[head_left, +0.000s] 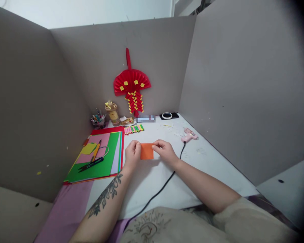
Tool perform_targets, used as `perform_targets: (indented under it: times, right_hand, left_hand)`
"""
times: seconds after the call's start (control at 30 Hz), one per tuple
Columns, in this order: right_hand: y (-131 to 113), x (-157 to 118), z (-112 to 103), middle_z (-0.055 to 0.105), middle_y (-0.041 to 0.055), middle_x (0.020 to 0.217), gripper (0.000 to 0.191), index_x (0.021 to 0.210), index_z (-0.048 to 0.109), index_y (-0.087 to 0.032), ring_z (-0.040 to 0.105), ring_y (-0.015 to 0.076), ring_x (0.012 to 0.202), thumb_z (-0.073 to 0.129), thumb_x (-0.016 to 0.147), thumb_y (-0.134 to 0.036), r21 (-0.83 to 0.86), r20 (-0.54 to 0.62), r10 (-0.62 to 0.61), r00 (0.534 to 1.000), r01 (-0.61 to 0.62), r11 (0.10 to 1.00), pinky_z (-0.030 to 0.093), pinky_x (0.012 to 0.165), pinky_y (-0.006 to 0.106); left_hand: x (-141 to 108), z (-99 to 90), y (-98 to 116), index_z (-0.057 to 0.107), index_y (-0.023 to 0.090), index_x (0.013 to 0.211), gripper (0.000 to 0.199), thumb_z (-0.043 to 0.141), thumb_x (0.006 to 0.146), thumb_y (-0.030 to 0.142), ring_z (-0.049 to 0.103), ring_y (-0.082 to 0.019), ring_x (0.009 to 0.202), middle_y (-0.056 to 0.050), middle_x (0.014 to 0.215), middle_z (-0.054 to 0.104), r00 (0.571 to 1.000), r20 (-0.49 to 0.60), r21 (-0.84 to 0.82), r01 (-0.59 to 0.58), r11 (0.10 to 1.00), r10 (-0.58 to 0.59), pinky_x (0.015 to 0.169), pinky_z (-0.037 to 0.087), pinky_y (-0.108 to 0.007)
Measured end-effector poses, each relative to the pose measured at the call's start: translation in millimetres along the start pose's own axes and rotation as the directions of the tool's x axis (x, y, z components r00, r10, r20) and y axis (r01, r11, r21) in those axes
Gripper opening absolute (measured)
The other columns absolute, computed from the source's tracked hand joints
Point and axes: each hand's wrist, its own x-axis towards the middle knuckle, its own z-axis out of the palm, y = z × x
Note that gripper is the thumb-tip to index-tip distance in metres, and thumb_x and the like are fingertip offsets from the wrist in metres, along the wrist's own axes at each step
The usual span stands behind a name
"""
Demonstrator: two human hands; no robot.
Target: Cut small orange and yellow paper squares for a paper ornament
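Gray panels, 3 in number [91, 67], enclose the work area at left, back and right. Within them, the white table top [144, 184]. On its left side, a stack of coloured sheets [114, 148], green and pink uppermost, red at the base. Red pleated fan ornament [132, 79] hangs against the back panel; 4 yellow squares on its folds.

Hands, 2, at centre. Left hand [133, 153]: thumb and fingers pinch the left edge of an orange paper square [147, 152]. Right hand [166, 152]: pinches the same square at its upper right edge. Square is stretched flat between the hands, over the table top, right of the stack.

Pink glue gun [190, 135] lies beyond and right of the right hand; its black cord [164, 186] passes beneath the right forearm. Lidded cup [114, 114] stands at the back left, pen holder [98, 121] just beside it. Row of small coloured paper tubes [134, 129] lies beyond the left hand. Dark snips [91, 164] rest on the green sheet.
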Motion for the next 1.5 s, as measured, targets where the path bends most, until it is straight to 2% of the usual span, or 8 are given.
perform_targets:
  times: [0.2, 0.4, 0.53, 0.67, 0.93, 1.0, 1.17, 1.5]
  right_hand:
    - [6.6, 0.6, 3.0, 0.056, -0.0005, 0.065, 0.015, 0.067, 0.061, -0.017, 0.048, 0.0133, 0.064, 0.061, 0.071, -0.032, 0.088, 0.006, 0.043, 0.999, -0.043, 0.995, 0.038, 0.062, 0.026]
    - [3.0, 0.7, 4.9, 0.054, -0.0014, 0.063, 0.017, 0.065, 0.059, -0.017, 0.047, 0.0126, 0.062, 0.063, 0.069, -0.033, 0.143, 0.003, 0.079, 0.997, -0.079, 0.987, 0.038, 0.061, 0.026]
    - [-1.1, -1.4, 5.9, 0.053, -0.002, 0.06, 0.019, 0.064, 0.058, -0.017, 0.046, 0.0122, 0.06, 0.064, 0.067, -0.035, 0.166, 0.02, 0.107, 0.994, -0.109, 0.98, 0.037, 0.06, 0.026]
    - [-2.1, -4.3, 7.9, 0.054, -0.0022, 0.06, 0.019, 0.065, 0.059, -0.017, 0.046, 0.0118, 0.059, 0.065, 0.067, -0.035, 0.198, 0.03, 0.123, 0.992, -0.126, 0.972, 0.037, 0.059, 0.026]
    - [10.5, 3.1, 2.2, 0.058, -0.0008, 0.063, 0.02, 0.065, 0.058, -0.017, 0.05, 0.0134, 0.062, 0.064, 0.068, -0.036, 0.26, -0.038, 0.125, 0.991, -0.111, 0.959, 0.04, 0.063, 0.027]
    - [13.6, 6.4, -1.8, 0.057, -0.0005, 0.063, 0.019, 0.065, 0.058, -0.017, 0.05, 0.0135, 0.062, 0.063, 0.068, -0.036, 0.207, -0.075, 0.119, 0.99, -0.101, 0.973, 0.04, 0.062, 0.027]
    - [15.8, 7.6, -2.3, 0.056, 0.0003, 0.066, 0.013, 0.065, 0.059, -0.017, 0.049, 0.0136, 0.063, 0.059, 0.069, -0.029, -0.038, -0.075, 0.015, 0.997, -0.018, 0.999, 0.039, 0.061, 0.026]
    - [10.2, 4.7, 0.2, 0.056, 0.0005, 0.068, 0.01, 0.063, 0.059, -0.018, 0.05, 0.0136, 0.065, 0.056, 0.07, -0.024, -0.1, -0.019, -0.039, 0.999, 0.037, 0.994, 0.039, 0.063, 0.026]
  left_hand:
    - [0.4, 3.7, -8.5, 0.046, 0.019, 0.083, 0.021, 0.033, 0.091, 0.034, 0.051, -0.016, 0.066, -0.003, 0.074, 0.055, 0.996, -0.026, 0.227, -0.075, 0.971, 0.083, 0.061, 0.037, -0.026]
    - [3.1, 0.2, -13.5, 0.049, 0.02, 0.088, 0.025, 0.034, 0.091, 0.039, 0.05, -0.016, 0.058, 0.0, 0.066, 0.054, 0.999, -0.01, 0.345, -0.039, 0.938, 0.045, 0.054, 0.031, -0.025]
    - [7.9, -3.9, -12.6, 0.047, 0.02, 0.071, 0.031, 0.035, 0.09, 0.042, 0.042, -0.012, 0.05, 0.004, 0.055, 0.045, 0.999, -0.027, 0.316, -0.024, 0.948, 0.034, 0.05, 0.026, -0.023]
    - [10.4, -6.4, -13.0, 0.032, 0.019, 0.052, 0.045, 0.036, 0.088, 0.046, 0.03, -0.01, 0.046, 0.005, 0.048, 0.031, 0.999, -0.025, 0.256, -0.036, 0.966, 0.044, 0.047, 0.02, -0.024]
    - [11.4, -13.6, -30.6, 0.037, 0.019, 0.046, 0.049, 0.033, 0.088, 0.044, 0.033, -0.011, 0.045, 0.002, 0.045, 0.036, 0.995, -0.007, 0.295, -0.097, 0.951, 0.103, 0.049, 0.022, -0.025]
    - [13.5, -16.1, -34.1, 0.045, 0.018, 0.049, 0.048, 0.034, 0.088, 0.045, 0.041, -0.012, 0.048, 0.0, 0.048, 0.045, 0.997, -0.004, 0.243, -0.069, 0.968, 0.072, 0.051, 0.028, -0.025]
    - [16.0, -7.7, -29.2, 0.063, 0.017, 0.084, 0.029, 0.052, 0.081, 0.044, 0.058, -0.016, 0.073, -0.005, 0.081, 0.065, 0.992, 0.128, -0.148, 0.029, 0.989, -0.01, 0.065, 0.042, -0.024]
    - [17.7, -4.4, -20.3, 0.062, 0.014, 0.065, 0.019, 0.068, 0.065, 0.032, 0.055, -0.013, 0.06, -0.001, 0.063, 0.062, 0.955, 0.085, -0.238, 0.297, 0.925, -0.285, 0.059, 0.042, -0.023]
